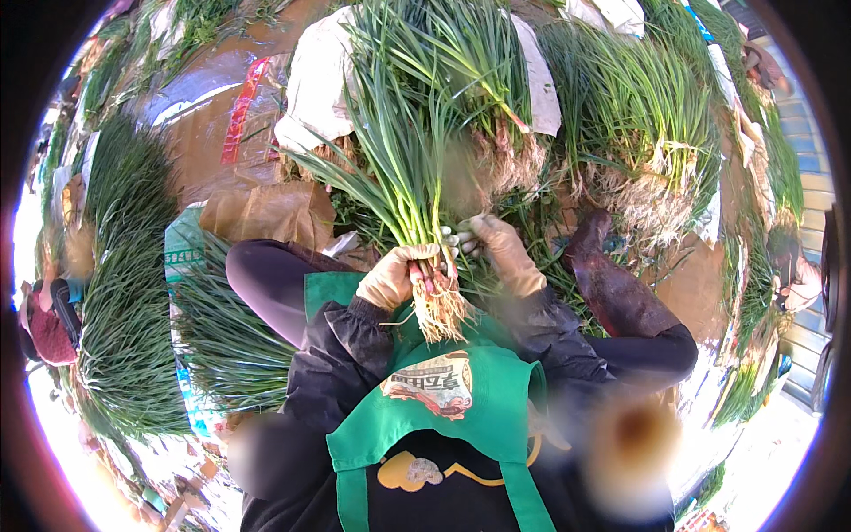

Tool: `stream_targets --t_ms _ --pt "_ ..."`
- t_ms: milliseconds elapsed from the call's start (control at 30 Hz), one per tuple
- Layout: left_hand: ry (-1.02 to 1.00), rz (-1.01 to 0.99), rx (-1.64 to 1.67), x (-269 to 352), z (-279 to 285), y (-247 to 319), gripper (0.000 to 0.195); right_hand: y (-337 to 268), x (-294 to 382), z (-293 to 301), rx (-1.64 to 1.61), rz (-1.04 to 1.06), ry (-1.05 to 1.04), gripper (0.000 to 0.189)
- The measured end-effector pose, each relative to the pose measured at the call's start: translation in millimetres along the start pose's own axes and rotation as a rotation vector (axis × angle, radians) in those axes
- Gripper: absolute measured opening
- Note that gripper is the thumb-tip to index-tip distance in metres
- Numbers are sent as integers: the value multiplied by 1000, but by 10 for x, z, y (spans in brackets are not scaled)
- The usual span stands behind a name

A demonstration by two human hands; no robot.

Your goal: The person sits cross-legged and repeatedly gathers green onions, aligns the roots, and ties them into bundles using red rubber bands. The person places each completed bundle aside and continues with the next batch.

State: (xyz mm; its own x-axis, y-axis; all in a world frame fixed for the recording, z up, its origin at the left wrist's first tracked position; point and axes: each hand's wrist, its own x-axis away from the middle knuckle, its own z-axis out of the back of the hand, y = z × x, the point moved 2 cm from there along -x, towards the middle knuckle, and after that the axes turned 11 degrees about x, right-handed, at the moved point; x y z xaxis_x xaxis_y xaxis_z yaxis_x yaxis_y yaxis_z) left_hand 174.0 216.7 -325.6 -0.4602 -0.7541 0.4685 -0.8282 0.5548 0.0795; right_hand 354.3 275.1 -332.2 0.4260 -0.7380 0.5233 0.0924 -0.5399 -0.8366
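Observation:
My left hand [392, 276], in a pale glove, grips a bunch of green garlic [415, 206] just above its reddish bases. The long leaves point away from me, and the stringy roots [440, 309] hang over my green apron [432, 386]. Close to the right side of the stems is my right hand [502, 253], also gloved, with its fingers curled. Whether those fingers pinch anything is unclear. Beyond my hands, a larger heap of green garlic [459, 73] rests on a white woven sack [319, 80], roots towards me.
Another rooted pile [655, 153] lies at the far right. Trimmed-looking bundles [233, 332] sit by my left knee, beside a long green row [126, 286]. Brown paper [269, 213] lies in front of my left leg. Other people [53, 319] sit at both edges of the view.

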Motion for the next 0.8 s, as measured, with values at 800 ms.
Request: stream_targets --t_ms 800 --pt "-27 -42 275 -73 -160 -159 47 229 462 -100 71 -49 -207 19"
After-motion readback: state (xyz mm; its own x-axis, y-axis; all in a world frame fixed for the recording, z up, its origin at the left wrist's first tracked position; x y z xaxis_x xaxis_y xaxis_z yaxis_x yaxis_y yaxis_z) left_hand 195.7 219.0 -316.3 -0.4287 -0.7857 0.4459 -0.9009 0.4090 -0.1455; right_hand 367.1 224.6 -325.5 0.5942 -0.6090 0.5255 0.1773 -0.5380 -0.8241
